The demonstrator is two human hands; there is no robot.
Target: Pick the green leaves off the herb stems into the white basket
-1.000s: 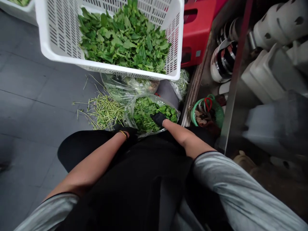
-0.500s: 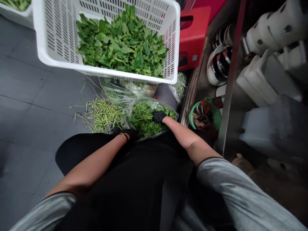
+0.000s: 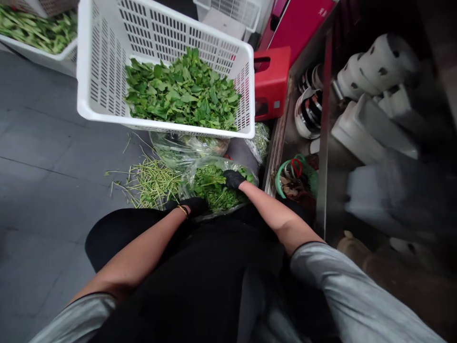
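Leafy greens (image 3: pixel 217 193) fill a clear plastic bag (image 3: pixel 189 174) close in front of my body. My right hand (image 3: pixel 234 179), in a black glove, is closed on some of their stems at the top of the bag. My left hand (image 3: pixel 196 206), also black-gloved, rests at the bag's near left edge; its fingers blur into the dark clothing. To the left, a pile of cut green stems (image 3: pixel 153 183) lies on the floor. Beyond the bag stands a white slotted basket (image 3: pixel 167 125), with loose green leaves (image 3: pixel 182 95) heaped inside it.
Another bag of greens (image 3: pixel 174 150) sits partly under the basket's near side. A red plastic box (image 3: pixel 273 83) stands right of it. Further right are a green basin (image 3: pixel 282 178) and a metal shelf holding white containers (image 3: pixel 371 128). A crate of stalks (image 3: pixel 39 33) is at far left.
The whole view has shifted, showing more behind the basket. My right hand has pulled back slightly with the stems, and my left hand stays at the bag's edge.
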